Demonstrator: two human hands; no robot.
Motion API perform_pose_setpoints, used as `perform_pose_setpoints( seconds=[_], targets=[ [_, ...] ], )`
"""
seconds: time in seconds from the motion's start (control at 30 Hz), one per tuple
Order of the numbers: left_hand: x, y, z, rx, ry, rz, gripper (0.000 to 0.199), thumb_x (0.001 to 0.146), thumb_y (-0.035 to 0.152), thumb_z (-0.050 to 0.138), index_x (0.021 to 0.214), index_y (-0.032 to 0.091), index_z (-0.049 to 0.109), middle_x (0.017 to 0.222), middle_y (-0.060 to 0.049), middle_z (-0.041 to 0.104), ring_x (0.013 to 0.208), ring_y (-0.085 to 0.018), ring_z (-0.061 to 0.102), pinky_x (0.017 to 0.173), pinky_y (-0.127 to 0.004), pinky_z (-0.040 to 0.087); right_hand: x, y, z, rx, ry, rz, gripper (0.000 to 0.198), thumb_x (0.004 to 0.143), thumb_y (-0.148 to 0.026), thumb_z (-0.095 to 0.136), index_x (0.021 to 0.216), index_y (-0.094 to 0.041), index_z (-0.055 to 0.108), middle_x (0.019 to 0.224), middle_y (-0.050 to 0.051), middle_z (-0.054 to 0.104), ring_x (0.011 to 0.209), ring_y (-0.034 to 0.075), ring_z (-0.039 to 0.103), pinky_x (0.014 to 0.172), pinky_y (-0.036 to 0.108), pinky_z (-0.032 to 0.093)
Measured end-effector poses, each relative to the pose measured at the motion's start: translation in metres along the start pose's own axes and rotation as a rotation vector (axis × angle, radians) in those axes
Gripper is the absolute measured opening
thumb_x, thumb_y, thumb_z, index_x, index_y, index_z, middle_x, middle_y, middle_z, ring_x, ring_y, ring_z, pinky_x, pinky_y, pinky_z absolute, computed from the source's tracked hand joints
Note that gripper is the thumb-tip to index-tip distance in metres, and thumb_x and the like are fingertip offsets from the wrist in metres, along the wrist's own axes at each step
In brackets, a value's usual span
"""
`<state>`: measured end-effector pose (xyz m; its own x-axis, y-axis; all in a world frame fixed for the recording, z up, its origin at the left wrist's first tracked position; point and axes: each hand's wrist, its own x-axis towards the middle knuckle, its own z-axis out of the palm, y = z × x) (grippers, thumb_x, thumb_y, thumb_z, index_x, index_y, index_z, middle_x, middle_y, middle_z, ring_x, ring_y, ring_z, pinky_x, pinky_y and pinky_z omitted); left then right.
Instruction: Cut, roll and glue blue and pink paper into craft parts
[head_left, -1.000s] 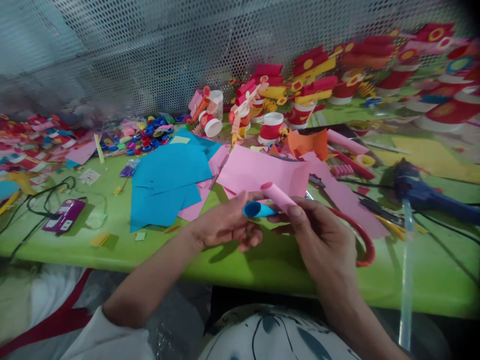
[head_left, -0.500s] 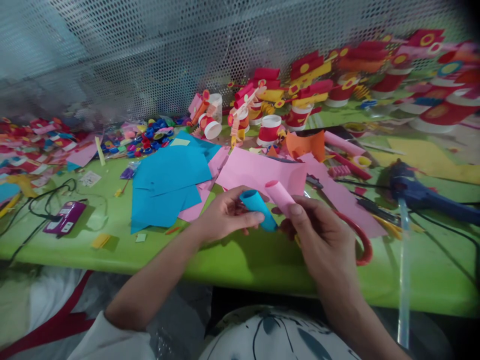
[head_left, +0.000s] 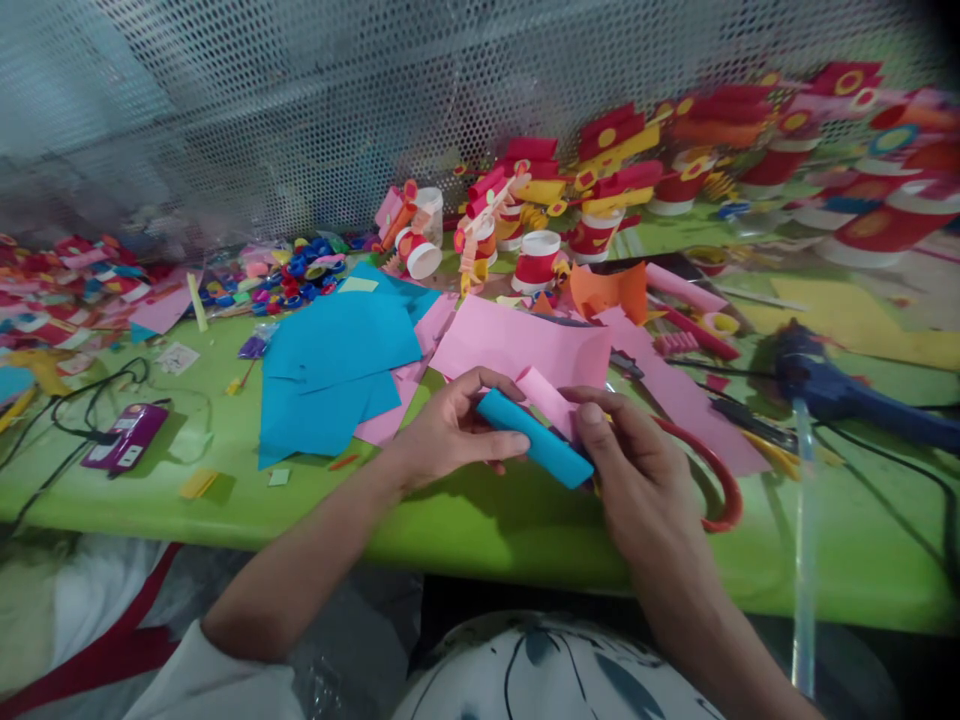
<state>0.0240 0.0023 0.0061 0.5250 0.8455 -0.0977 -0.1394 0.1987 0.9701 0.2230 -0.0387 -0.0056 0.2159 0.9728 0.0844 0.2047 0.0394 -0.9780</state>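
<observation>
In the head view, my left hand (head_left: 465, 425) is closed on a rolled blue paper tube (head_left: 544, 447), thumb along its near side. My right hand (head_left: 634, 465) grips a rolled pink paper tube (head_left: 550, 398) between thumb and fingers. The pink tube lies right behind the blue one, nearly parallel to it; whether they touch I cannot tell. Part of the pink tube is hidden by the blue tube and my right fingers. A red curved handle (head_left: 727, 500) shows beside my right hand. Flat pink paper (head_left: 517, 342) lies just beyond both hands.
Blue sheets (head_left: 330, 350) lie left of my hands on the green table (head_left: 315, 515). A dark blue glue gun (head_left: 817, 380) with a clear stick juts over the table edge at right. Red paper cups (head_left: 536, 268) with paper models stand behind. A purple box (head_left: 127, 437) with cables lies left.
The blue tube has turned from its open end facing me to lying lengthwise, its lower end reaching right. The pink tube has shifted slightly left and down, closer behind it.
</observation>
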Motion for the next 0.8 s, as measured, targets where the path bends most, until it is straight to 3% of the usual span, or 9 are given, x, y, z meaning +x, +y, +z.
perform_pose_setpoints(
  seconds=[0.13,0.27,0.5,0.63,0.8],
  targets=[
    [-0.0010,0.0012,0.0027,-0.011,0.009,-0.035,0.048,0.078,0.033,0.090,0.111,0.023,0.057,0.081,0.004,0.066,0.061,-0.012,0.070,0.049,-0.019,0.055,0.0016,0.0017,-0.0001,-0.044,-0.022,-0.052,0.028,0.097,-0.052,0.063,0.100,-0.028,0.077,0.075,0.000,0.065,0.066,0.015,0.056,0.055,0.027,0.046],
    [-0.0007,0.0009,0.0059,-0.013,0.029,-0.048,0.047,0.077,0.037,0.090,0.104,0.021,0.055,0.072,0.005,0.065,0.058,-0.012,0.069,0.053,-0.022,0.058,0.0020,0.0028,0.0003,-0.056,-0.043,-0.067,0.027,0.097,-0.051,0.063,0.097,-0.028,0.077,0.074,-0.001,0.066,0.067,0.016,0.057,0.058,0.027,0.047],
    [0.0017,-0.0001,0.0101,0.126,0.193,0.006,0.046,0.075,0.041,0.091,0.097,0.020,0.056,0.068,0.008,0.060,0.051,-0.008,0.065,0.047,-0.017,0.052,0.0008,0.0010,0.0005,-0.077,-0.050,-0.072,0.028,0.097,-0.051,0.064,0.098,-0.027,0.079,0.075,-0.001,0.068,0.066,0.014,0.058,0.056,0.026,0.047],
    [0.0021,0.0018,0.0097,0.188,0.217,0.027,0.043,0.075,0.040,0.091,0.095,0.019,0.059,0.069,0.007,0.061,0.051,-0.009,0.065,0.047,-0.017,0.051,-0.0022,-0.0007,0.0004,-0.058,-0.064,-0.073,0.031,0.097,-0.053,0.063,0.103,-0.028,0.081,0.076,0.000,0.071,0.066,0.015,0.061,0.056,0.027,0.048],
    [0.0028,0.0010,0.0076,0.216,0.226,0.047,0.040,0.080,0.045,0.086,0.095,0.019,0.060,0.069,0.005,0.063,0.051,-0.009,0.064,0.048,-0.019,0.050,-0.0039,0.0024,0.0004,-0.041,-0.110,-0.101,0.043,0.086,-0.051,0.078,0.120,-0.026,0.078,0.088,0.002,0.076,0.066,0.016,0.063,0.056,0.028,0.052]
  ],
)
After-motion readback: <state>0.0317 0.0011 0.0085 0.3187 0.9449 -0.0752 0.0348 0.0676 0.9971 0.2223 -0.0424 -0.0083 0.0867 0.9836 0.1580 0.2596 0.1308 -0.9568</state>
